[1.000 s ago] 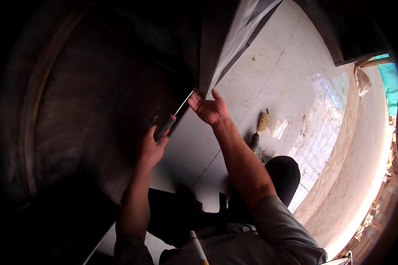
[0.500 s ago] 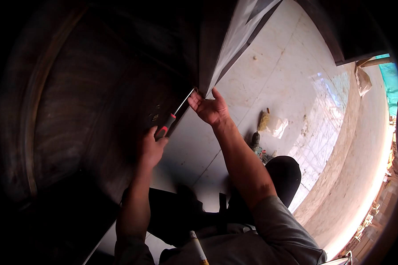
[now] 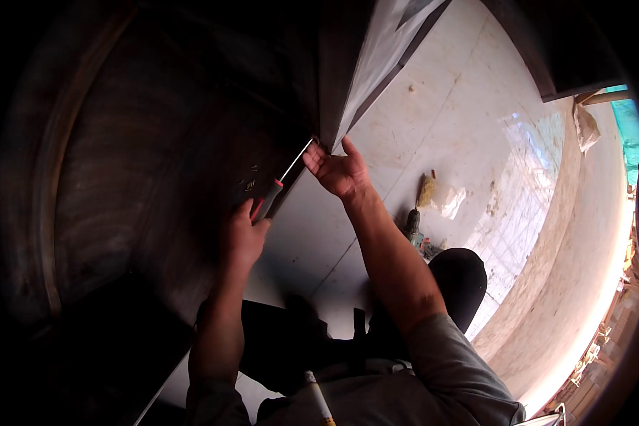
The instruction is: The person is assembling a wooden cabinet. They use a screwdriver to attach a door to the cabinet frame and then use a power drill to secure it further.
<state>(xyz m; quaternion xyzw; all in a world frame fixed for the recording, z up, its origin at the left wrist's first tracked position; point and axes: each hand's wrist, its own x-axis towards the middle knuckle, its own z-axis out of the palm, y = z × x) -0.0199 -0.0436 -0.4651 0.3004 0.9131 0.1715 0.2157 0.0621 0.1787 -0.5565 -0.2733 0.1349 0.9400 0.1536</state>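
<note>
My left hand (image 3: 246, 236) is wrapped round the red and dark grey handle of a screwdriver (image 3: 268, 197). Its thin shaft slants up to the lower corner of an upright dark-edged door panel (image 3: 342, 122), where the tip is hard to make out. My right hand (image 3: 342, 174), palm up, cups that corner from below, with the thumb on the right side and the fingers on the left. Several small brass-coloured screws (image 3: 249, 186) lie on the dark wooden surface (image 3: 184, 188) beside the screwdriver.
A drill (image 3: 412, 225), a yellowish brush-like piece (image 3: 427, 190) and a clear plastic bag (image 3: 449, 201) lie on the pale tiled floor (image 3: 447, 135), right of my right forearm. My knee (image 3: 460, 284) is close by. A cigarette (image 3: 318, 397) juts in at the bottom.
The screwdriver's handle has turned slightly in my left hand, while its shaft keeps to the same corner. My right hand stays at the panel. The view has shifted a little.
</note>
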